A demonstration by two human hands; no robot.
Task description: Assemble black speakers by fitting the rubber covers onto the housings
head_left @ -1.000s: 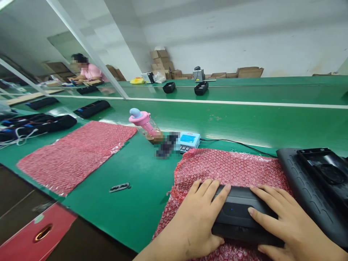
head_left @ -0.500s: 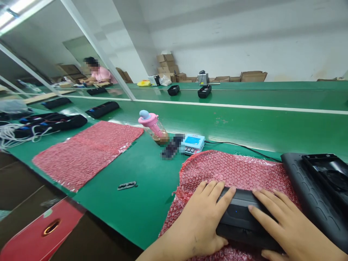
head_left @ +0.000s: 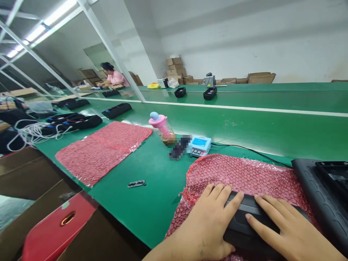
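Note:
A long black device [head_left: 241, 221] lies on a sheet of red bubble wrap [head_left: 239, 174] at the near edge of the green table [head_left: 152, 174]. My left hand [head_left: 206, 221] rests over the device's left end, fingers stretched across its top and thumb at its near side. On the device's right part lies my right hand [head_left: 288, 232], fingers flat and spread. Both hands press on the device and neither lifts it.
A second black device [head_left: 323, 192] lies at the right. A blue calculator [head_left: 200, 145], a pink bottle [head_left: 161, 127], another red bubble wrap sheet [head_left: 106, 150] and a small black part [head_left: 136, 183] are on the table. Another person [head_left: 114, 78] works far left. A red box [head_left: 54, 228] stands below.
The view has tilted up and swung left, so everything sits lower and further right in the picture. My hands stay on the black device as before.

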